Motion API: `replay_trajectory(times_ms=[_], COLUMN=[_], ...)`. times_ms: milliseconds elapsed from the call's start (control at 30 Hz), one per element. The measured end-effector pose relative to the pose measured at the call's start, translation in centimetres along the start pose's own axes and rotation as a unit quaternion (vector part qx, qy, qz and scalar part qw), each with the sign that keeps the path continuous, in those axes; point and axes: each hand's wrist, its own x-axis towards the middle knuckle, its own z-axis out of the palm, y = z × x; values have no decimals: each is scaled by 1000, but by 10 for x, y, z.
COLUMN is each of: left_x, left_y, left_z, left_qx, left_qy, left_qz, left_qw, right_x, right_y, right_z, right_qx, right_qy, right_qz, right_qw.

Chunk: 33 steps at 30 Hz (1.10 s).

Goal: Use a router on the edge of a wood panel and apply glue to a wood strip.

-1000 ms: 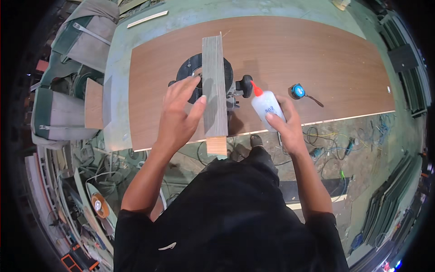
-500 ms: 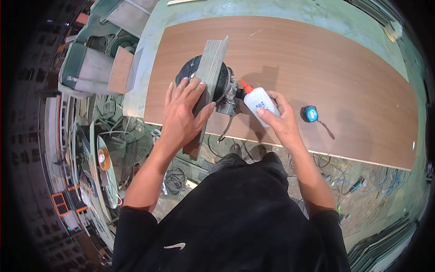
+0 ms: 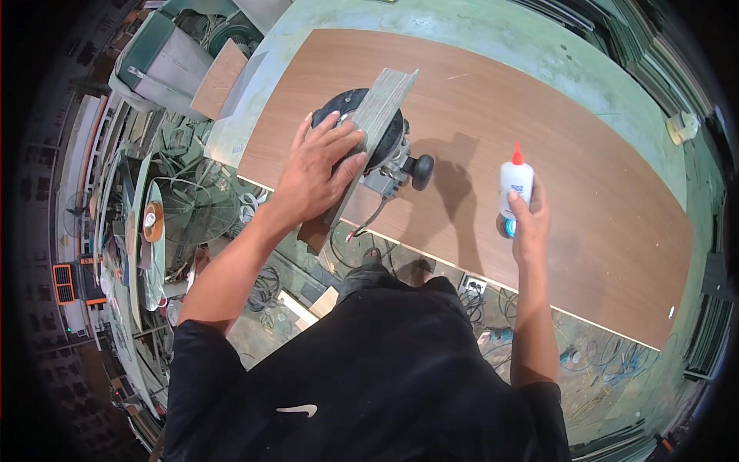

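Note:
A grey wood-grain strip (image 3: 385,100) lies slanted across the round black base (image 3: 339,105) of an upturned power tool, probably a router. My left hand (image 3: 315,165) rests on the strip, fingers stretched and spread; the fingertips reach toward the black base and the thumb lies along the strip. Beneath the strip, the tool's metal body and black knob (image 3: 421,171) show on the right. In my right hand (image 3: 531,223), a white glue bottle (image 3: 516,183) with a red nozzle is held upright, apart from the strip. A blue tape measure (image 3: 509,227) is mostly hidden behind that hand.
A brown wood-grain panel (image 3: 600,215) lies on a pale green table (image 3: 639,131). Cables (image 3: 616,362) and tools litter the floor beyond its near edge. A green-and-white bin (image 3: 169,65) stands at the far left, a fan (image 3: 196,202) nearer on the left.
My right hand has carried the glue bottle rightward, away from the strip, and turned it upright. The view has swung; my left hand stays on the strip.

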Motion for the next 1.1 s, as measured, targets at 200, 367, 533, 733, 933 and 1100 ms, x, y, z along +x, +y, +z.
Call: replay_trajectory(times_ms=[200,367,533,733,933,1100], left_x=[51,63,66,64,67,66], left_y=[-30,-26,-29,-30,-28,-49], left_z=[14,31,38,40,39,33], left_qx=[-33,-8,23,19,-28,-74], left_qy=[135,91,62,72,73,140], left_qz=[60,57,55,60,57,53], left_qw=[989,994,996,995,995,986], right_x=[23,41,41,32,30,-21], right_y=[24,78,132,154,152,136], right_z=[-69,-129,-193,-208,-201,-173], right_qx=[-135,-164,-206,-271,-310,-206], right_qy=[109,172,261,291,300,384], right_qz=[-43,-80,-73,-76,-70,-117], right_qw=[984,968,940,914,899,892])
